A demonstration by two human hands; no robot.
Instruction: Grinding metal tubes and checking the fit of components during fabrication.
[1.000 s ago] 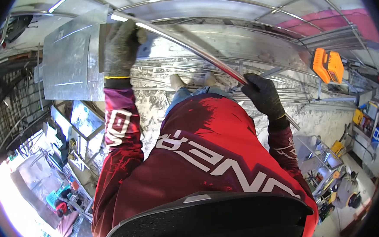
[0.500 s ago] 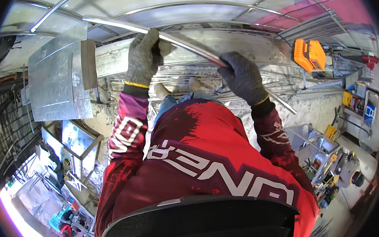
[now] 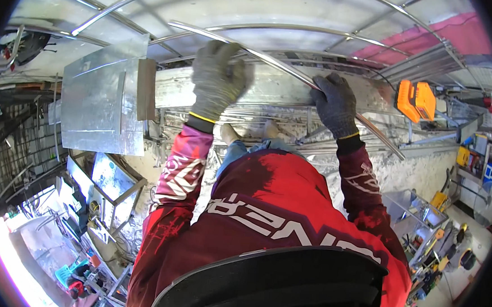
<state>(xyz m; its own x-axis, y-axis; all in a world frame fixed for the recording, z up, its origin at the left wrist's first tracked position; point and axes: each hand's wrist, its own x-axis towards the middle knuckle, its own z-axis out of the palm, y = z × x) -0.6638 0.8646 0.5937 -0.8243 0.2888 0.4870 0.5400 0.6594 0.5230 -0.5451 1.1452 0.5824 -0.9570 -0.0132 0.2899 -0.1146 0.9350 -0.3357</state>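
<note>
A long, thin, shiny metal tube [image 3: 282,64] slants down from upper left to lower right in front of me. Closed around its middle is my right hand [image 3: 336,105], in a dark grey knit glove. My left hand [image 3: 218,78], gloved the same way, is at the tube's upper left part with its fingertips against it. Motion smears its fingers, so whether they grip the tube does not show. Beyond the right hand, the tube's lower end sticks out freely.
A metal-topped bench [image 3: 174,84] runs across ahead, with an orange power-tool battery charger [image 3: 415,101] at its right. Sheet metal [image 3: 99,105] stands to the left. Metal bars lie by my feet. Another person [image 3: 465,257] is at the far right.
The view has shifted, so the surroundings sit further right. The tube stays in my right hand. My left hand was pinched on the tube before; its fingers are now looser and blurred.
</note>
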